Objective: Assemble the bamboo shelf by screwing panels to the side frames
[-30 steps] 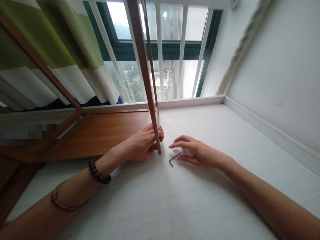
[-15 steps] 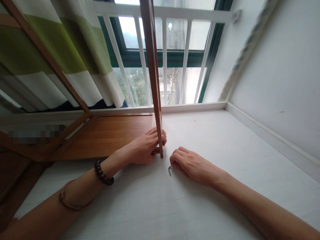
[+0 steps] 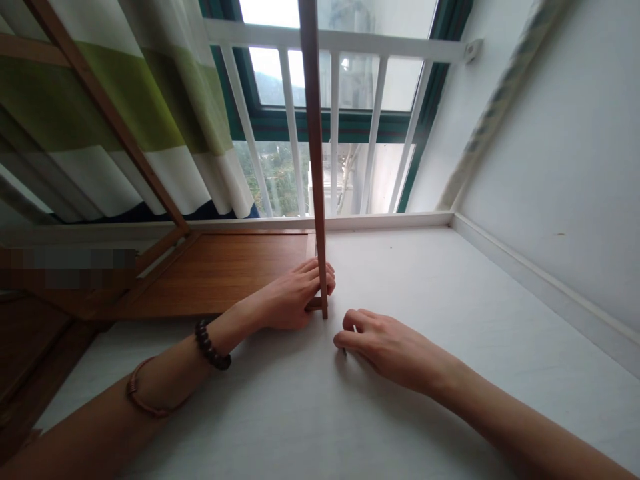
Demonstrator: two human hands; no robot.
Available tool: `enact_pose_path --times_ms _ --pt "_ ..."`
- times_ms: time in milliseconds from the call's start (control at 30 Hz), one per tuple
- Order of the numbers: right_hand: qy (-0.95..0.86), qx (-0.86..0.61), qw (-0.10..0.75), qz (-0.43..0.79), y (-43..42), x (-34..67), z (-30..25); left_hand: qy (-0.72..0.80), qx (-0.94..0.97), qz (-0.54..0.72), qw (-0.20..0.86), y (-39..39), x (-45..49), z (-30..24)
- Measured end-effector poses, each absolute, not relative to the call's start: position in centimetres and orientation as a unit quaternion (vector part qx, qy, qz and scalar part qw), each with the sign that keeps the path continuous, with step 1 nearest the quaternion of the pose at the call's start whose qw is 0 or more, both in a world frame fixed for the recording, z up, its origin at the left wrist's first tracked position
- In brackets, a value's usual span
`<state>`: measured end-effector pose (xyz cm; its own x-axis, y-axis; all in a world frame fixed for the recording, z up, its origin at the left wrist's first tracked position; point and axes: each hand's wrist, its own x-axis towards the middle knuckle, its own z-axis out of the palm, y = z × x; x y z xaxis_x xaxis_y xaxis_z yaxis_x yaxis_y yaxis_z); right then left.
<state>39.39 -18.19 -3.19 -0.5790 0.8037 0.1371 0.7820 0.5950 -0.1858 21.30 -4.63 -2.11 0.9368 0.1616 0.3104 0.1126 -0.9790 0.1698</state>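
Tool pick-up: our left hand (image 3: 294, 300) clasps the foot of the upright brown wooden post (image 3: 316, 167). Our right hand (image 3: 387, 343) pinches the small dark metal hex key (image 3: 344, 351), mostly hidden, on the white tabletop (image 3: 450, 300) just right of the post. Lifting it probably needs a surer pinch.

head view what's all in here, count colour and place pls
white surface: one, across the bottom
upright wooden post: one, brown, centre, foot on the white surface
wooden panel: one, brown, flat, left of the post
curtain: one, green and white stripes, upper left
window railing: one, white, behind the post
wall: one, white, right
small dark tool: one, only its tip showing, near the post's foot
bead bracelet: one, dark, left wrist
left hand: grips the post's foot
right hand: curled shut on the tool
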Motion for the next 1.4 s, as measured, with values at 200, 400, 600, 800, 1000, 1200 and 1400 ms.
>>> enact_pose_path --times_ms 200,400,600,800,1000,1200,1400 --pt "-0.876 -0.433 0.139 0.162 -18.1 40.1 -3.0 0.072 0.980 0.169 0.079 -4.6 21.3 -2.1" --pt "-0.855 -0.471 0.136 0.169 -17.9 39.7 -3.4 0.073 0.981 0.165 0.078 -4.6 21.4 -2.1" --pt "-0.789 -0.494 0.277 0.237 -17.6 39.7 -4.1 0.072 0.980 0.169 0.081 -4.6 21.3 -2.1" --pt "-0.571 -0.492 0.523 0.398 -16.6 39.5 -5.5 0.069 0.980 0.167 0.087 -4.6 21.3 -2.1" --pt "-0.499 -0.486 0.583 0.419 -16.1 39.8 -5.6 0.072 0.980 0.162 0.094 -4.6 21.3 -2.1" --pt "-0.481 -0.488 0.592 0.424 -15.9 40.0 -5.7 0.066 0.980 0.164 0.095 -4.5 21.3 -2.1" --pt "-0.476 -0.485 0.591 0.434 -15.8 39.9 -5.8 0.070 0.980 0.162 0.093 -4.5 21.3 -2.1"
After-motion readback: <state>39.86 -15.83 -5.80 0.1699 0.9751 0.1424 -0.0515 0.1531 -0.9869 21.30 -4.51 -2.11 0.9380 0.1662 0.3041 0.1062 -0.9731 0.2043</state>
